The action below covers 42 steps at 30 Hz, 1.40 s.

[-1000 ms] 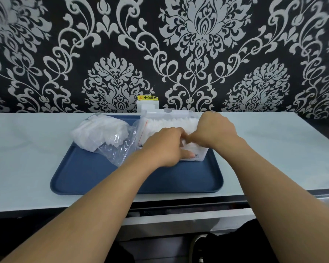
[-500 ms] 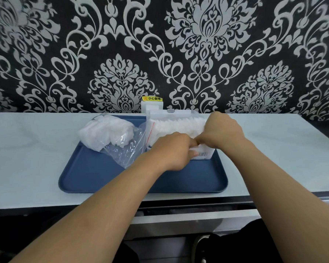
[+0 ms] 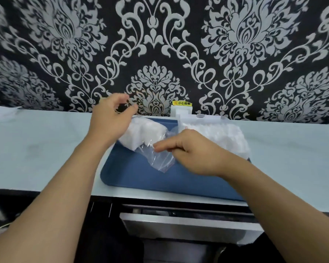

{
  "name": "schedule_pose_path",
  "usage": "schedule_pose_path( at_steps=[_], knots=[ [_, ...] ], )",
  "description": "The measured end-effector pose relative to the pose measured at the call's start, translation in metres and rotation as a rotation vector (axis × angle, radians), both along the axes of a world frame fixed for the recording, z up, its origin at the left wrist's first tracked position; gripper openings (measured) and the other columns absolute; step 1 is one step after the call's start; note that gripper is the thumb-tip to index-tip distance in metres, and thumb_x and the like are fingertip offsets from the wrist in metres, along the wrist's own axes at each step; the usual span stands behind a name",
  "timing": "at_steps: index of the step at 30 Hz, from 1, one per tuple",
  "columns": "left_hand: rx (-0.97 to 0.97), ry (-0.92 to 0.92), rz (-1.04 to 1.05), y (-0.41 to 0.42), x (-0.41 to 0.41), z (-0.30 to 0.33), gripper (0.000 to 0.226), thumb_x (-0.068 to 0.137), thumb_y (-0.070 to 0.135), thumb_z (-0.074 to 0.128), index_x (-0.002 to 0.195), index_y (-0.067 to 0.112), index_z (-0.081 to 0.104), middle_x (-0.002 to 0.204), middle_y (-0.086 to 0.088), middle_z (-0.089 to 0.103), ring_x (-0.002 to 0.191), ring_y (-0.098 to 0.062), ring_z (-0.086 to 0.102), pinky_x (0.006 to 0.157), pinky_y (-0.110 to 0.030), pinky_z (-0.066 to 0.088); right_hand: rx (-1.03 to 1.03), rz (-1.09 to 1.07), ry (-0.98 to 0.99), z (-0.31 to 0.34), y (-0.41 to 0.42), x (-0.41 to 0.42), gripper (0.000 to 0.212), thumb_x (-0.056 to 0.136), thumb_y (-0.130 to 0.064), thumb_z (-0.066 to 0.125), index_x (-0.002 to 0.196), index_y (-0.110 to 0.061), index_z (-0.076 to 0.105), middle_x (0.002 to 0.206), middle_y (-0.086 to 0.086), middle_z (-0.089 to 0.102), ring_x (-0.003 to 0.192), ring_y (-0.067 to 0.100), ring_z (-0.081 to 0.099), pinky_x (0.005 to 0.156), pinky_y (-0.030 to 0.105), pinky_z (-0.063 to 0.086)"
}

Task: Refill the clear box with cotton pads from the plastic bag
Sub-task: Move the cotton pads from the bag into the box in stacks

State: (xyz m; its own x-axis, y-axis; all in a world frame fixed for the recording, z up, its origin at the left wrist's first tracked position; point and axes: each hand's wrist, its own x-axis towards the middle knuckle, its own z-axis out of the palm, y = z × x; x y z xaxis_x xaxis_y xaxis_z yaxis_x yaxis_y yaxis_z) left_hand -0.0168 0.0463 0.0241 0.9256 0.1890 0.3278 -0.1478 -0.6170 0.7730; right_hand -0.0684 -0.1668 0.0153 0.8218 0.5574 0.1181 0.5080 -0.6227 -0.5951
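both hands (image 3: 110, 118) at plastic bag (image 3: 160, 156)

Left hand (image 3: 110, 118) raised, right hand (image 3: 194, 150) low

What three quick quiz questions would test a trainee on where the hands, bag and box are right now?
1. True or false: the plastic bag lies on the blue tray.
2. Which hand is at the bag's loose open end? A) left hand B) right hand
3. On which side of the bag does the clear box stand, seen from the camera?

Key: 1 true; 2 B, its fingertips meet at the clear film, while the left hand hovers over the padded end; 3 to the right, already showing white pads inside.
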Motion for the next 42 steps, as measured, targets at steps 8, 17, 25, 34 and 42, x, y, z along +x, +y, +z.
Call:
schedule_pose_path(
  at_steps=[8, 17, 25, 34, 42],
  knots=[
    [0.099, 0.335, -0.161, 0.018, -0.002, -0.022, 0.079, 0.073, 0.045, 0.085, 0.140, 0.023, 0.050, 0.127, 0.012, 0.052, 0.118, -0.011, 0.050, 0.092, -0.021, 0.033, -0.107, -0.328, -0.315, 0.019, -0.006, 0.010, 0.022, 0.069, -0.018, 0.050, 0.059, -0.011, 0.069, 0.057, 0.002, 0.067, 0.055, 0.018, 0.061, 0.056, 0.032, 0.054],
    [0.135, 0.328, -0.184, 0.020, 0.019, -0.035, 0.067, 0.082, 0.028, 0.080, 0.141, 0.019, 0.051, 0.138, 0.000, 0.056, 0.110, -0.010, 0.049, 0.093, -0.023, 0.035, -0.111, -0.294, -0.214, -0.001, -0.002, 0.027, 0.020, 0.073, -0.033, 0.086, 0.089, -0.021, 0.081, 0.068, -0.012, 0.060, 0.063, 0.006, 0.054, 0.064, 0.025, 0.044],
    [-0.047, 0.398, -0.239, 0.033, 0.016, -0.038, 0.055, 0.086, 0.026, 0.077, 0.136, 0.022, 0.056, 0.131, 0.003, 0.057, 0.115, -0.017, 0.058, 0.097, -0.028, 0.045, -0.235, -0.081, -0.307, -0.006, 0.024, 0.018, 0.015, 0.089, -0.029, 0.067, 0.100, -0.023, 0.077, 0.101, 0.000, 0.073, 0.093, 0.023, 0.065, 0.081, 0.036, 0.053],
    [-0.063, 0.467, -0.316, 0.041, 0.013, -0.040, 0.054, 0.086, 0.035, 0.077, 0.136, 0.031, 0.056, 0.132, 0.007, 0.057, 0.117, -0.016, 0.059, 0.107, -0.034, 0.045, -0.312, -0.279, -0.301, -0.005, 0.029, 0.020, 0.029, 0.094, -0.023, 0.055, 0.122, -0.024, 0.059, 0.107, 0.002, 0.070, 0.094, 0.033, 0.063, 0.081, 0.042, 0.053],
    [-0.066, 0.495, -0.348, 0.039, 0.011, -0.038, 0.051, 0.086, 0.028, 0.077, 0.134, 0.030, 0.059, 0.125, 0.006, 0.063, 0.112, -0.017, 0.062, 0.103, -0.033, 0.048, -0.536, -0.252, -0.362, -0.012, 0.034, 0.029, 0.011, 0.086, -0.015, 0.059, 0.094, -0.021, 0.056, 0.089, 0.001, 0.065, 0.079, 0.031, 0.063, 0.065, 0.031, 0.049]
  ],
)
